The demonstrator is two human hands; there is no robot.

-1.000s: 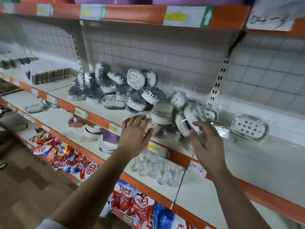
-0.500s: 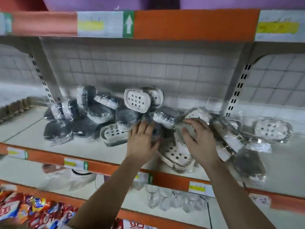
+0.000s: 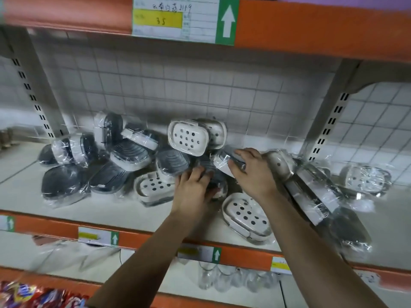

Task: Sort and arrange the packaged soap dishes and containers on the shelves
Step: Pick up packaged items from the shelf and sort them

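Soap dishes heaped at 9 o'clock on shelf; left hand curls over dark dish, right hand pinches grey dish at centre; a right-forearm sweep could nudge tilted stack at 4 o'clock off the edge, slick wrap sliding.

Left hand fingers end hidden among soap dishes; snack packets, blurred, run off the bottom edge

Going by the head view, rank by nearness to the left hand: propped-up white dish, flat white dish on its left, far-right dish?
1. Flat white dish, just left of the left hand.
2. Propped-up white dish, behind it.
3. Far-right dish, beyond the right hand.
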